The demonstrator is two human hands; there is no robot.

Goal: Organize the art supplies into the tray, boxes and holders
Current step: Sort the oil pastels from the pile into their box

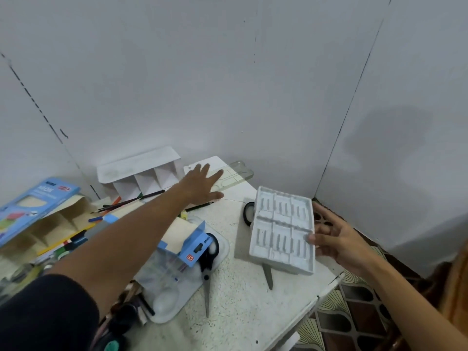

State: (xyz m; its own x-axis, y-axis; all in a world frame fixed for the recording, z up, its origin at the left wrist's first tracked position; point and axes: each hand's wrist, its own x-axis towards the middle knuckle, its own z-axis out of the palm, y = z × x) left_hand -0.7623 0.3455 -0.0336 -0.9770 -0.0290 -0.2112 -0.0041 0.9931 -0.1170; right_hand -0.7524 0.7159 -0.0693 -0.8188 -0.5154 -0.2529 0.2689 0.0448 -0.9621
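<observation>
The right hand (336, 239) holds one white tray (282, 230) by its edge, thumb on top, tipped up above the table (240, 312), maybe to move it where things can go in. The left hand (202, 183) reaches far back with flat, straight fingers toward one clear tray (235, 174) by the wall, holding nothing. I count two scissors: one black pair (209, 259), and another (268, 274) partly hidden under the white tray. Some pencils (131, 201) lie loose by one white box (141, 176).
</observation>
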